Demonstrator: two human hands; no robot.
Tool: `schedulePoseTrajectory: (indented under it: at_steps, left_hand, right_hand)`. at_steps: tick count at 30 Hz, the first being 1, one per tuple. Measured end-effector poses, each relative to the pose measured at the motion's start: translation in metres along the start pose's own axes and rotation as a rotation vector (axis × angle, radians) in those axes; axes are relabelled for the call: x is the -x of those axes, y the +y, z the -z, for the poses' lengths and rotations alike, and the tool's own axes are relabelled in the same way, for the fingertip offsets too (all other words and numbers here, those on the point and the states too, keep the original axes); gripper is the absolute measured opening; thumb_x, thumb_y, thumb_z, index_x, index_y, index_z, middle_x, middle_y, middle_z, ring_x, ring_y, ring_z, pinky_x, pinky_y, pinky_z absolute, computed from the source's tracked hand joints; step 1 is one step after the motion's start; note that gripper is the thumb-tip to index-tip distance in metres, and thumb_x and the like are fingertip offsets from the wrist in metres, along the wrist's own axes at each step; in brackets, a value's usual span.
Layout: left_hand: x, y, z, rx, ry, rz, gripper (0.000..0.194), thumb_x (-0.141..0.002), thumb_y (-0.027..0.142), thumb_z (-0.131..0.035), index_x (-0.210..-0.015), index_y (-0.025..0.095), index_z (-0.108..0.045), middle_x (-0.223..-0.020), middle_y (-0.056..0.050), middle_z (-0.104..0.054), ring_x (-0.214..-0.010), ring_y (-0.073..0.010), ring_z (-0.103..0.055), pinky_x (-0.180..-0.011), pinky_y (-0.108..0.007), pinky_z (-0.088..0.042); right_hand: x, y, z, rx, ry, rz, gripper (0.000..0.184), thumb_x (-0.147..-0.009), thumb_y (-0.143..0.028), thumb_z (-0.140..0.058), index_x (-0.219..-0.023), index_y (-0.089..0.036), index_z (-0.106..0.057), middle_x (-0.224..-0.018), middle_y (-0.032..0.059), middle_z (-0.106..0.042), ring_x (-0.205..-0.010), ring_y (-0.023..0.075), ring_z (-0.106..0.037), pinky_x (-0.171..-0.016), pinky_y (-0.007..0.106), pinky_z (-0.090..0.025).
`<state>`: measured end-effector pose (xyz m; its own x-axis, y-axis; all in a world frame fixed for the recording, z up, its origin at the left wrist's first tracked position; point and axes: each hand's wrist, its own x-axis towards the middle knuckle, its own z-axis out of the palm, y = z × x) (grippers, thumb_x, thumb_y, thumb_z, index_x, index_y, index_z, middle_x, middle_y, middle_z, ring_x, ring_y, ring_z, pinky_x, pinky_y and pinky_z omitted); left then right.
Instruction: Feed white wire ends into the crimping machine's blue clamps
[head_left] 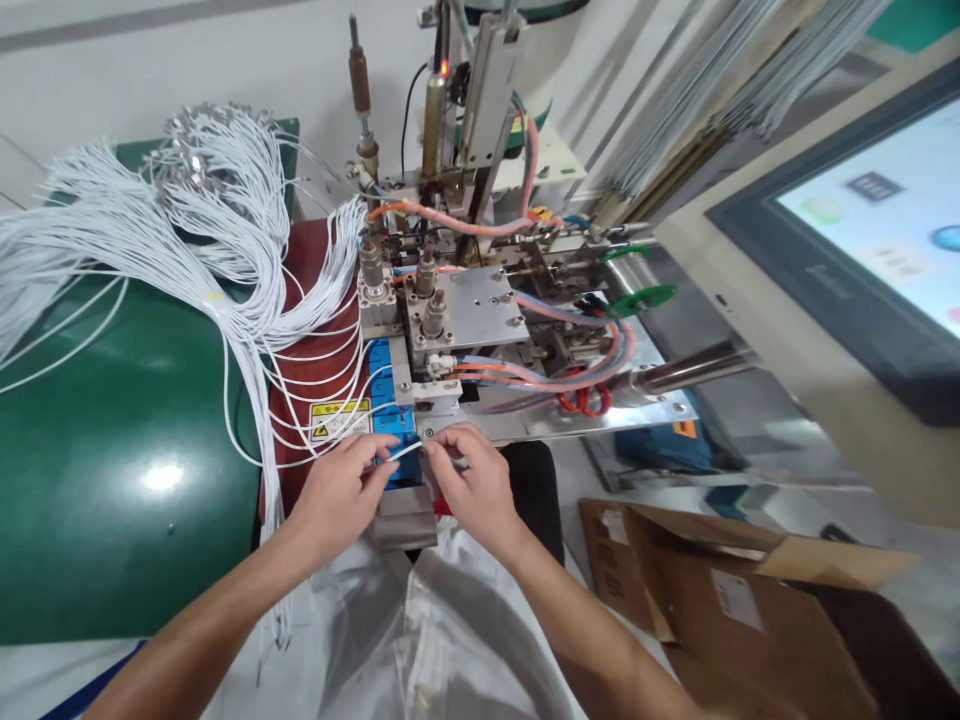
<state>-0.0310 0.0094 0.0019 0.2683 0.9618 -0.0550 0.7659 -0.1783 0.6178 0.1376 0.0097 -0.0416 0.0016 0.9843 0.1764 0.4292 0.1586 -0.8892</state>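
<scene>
Between thumb and fingers my left hand [349,487] pinches a white wire [405,451] near its end. My right hand [472,480] is closed at the tip of the same wire; whatever small part sits between its fingertips is too small to make out. Both hands are just in front of a blue slotted block [390,410] on the machine's front left. Several more white wires run from the slots of this block to a large bundle of white wires [247,350] on the left.
A metal machine [480,305] with orange and grey hoses stands ahead. The wires lie over a green table [112,450] and a red-brown surface [304,270]. A screen [885,220] hangs at right, above an open cardboard box [720,580].
</scene>
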Motion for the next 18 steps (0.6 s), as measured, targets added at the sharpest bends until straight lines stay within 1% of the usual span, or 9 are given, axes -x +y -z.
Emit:
schedulePoseTrajectory:
  at_steps: [2, 4, 9, 12, 14, 16, 18]
  left_hand:
    - [-0.002, -0.004, 0.002, -0.046, -0.009, -0.051, 0.014, -0.084, 0.019, -0.048, -0.093, 0.02, -0.06, -0.089, -0.002, -0.059, -0.08, -0.0129, -0.058, -0.075, -0.026, -0.047]
    - [-0.004, -0.007, 0.002, -0.07, -0.012, -0.07, 0.014, -0.085, 0.016, -0.046, -0.089, 0.019, -0.059, -0.089, -0.002, -0.058, -0.083, -0.0134, -0.057, -0.077, -0.027, -0.046]
    - [-0.007, -0.009, -0.004, -0.107, -0.001, -0.026, 0.016, -0.086, 0.014, -0.045, -0.088, 0.018, -0.06, -0.087, -0.002, -0.059, -0.082, -0.014, -0.057, -0.077, -0.029, -0.046]
    - [-0.009, -0.008, -0.005, -0.151, 0.012, 0.027, 0.013, -0.084, 0.013, -0.047, -0.091, 0.016, -0.058, -0.087, -0.004, -0.06, -0.081, -0.0161, -0.057, -0.076, -0.03, -0.046]
    - [-0.01, -0.007, -0.005, -0.181, 0.004, 0.039, 0.012, -0.083, 0.013, -0.048, -0.089, 0.016, -0.057, -0.085, -0.004, -0.06, -0.08, -0.0173, -0.057, -0.075, -0.031, -0.046]
    - [-0.01, -0.006, -0.005, -0.202, -0.018, 0.024, 0.012, -0.084, 0.013, -0.046, -0.086, 0.017, -0.057, -0.083, -0.003, -0.06, -0.079, -0.0177, -0.057, -0.074, -0.032, -0.046]
    - [-0.01, -0.007, -0.006, -0.206, -0.028, 0.005, 0.013, -0.085, 0.013, -0.045, -0.084, 0.017, -0.057, -0.082, -0.004, -0.059, -0.079, -0.0175, -0.056, -0.074, -0.031, -0.046]
  right_hand:
    - [0.0, 0.004, -0.002, -0.014, -0.047, -0.073, 0.015, -0.082, -0.023, -0.046, -0.07, -0.019, -0.055, -0.069, 0.0024, -0.058, -0.066, 0.0148, -0.054, -0.062, 0.026, -0.043]
    - [0.001, 0.007, -0.005, -0.013, -0.087, -0.103, 0.016, -0.082, -0.023, -0.045, -0.071, -0.019, -0.055, -0.07, 0.0028, -0.058, -0.065, 0.0149, -0.054, -0.061, 0.026, -0.042]
    - [0.0, 0.007, -0.007, 0.081, -0.135, -0.156, 0.015, -0.08, -0.023, -0.044, -0.074, -0.019, -0.057, -0.073, 0.0043, -0.06, -0.069, 0.0169, -0.055, -0.061, 0.027, -0.041]
    - [-0.003, 0.007, -0.007, 0.117, -0.179, -0.208, 0.014, -0.078, -0.021, -0.045, -0.072, -0.019, -0.057, -0.072, 0.0038, -0.061, -0.066, 0.0166, -0.055, -0.059, 0.026, -0.039]
    - [-0.006, 0.008, -0.006, 0.128, -0.218, -0.242, 0.013, -0.077, -0.021, -0.045, -0.071, -0.019, -0.056, -0.071, 0.003, -0.06, -0.063, 0.0159, -0.054, -0.057, 0.025, -0.038]
    - [-0.009, 0.011, -0.004, 0.133, -0.257, -0.23, 0.012, -0.077, -0.02, -0.045, -0.071, -0.02, -0.055, -0.072, 0.0023, -0.06, -0.063, 0.0153, -0.053, -0.057, 0.025, -0.038]
    - [-0.011, 0.013, -0.002, 0.121, -0.301, -0.169, 0.015, -0.081, -0.022, -0.042, -0.072, -0.02, -0.054, -0.073, 0.0021, -0.059, -0.065, 0.015, -0.053, -0.059, 0.025, -0.038]
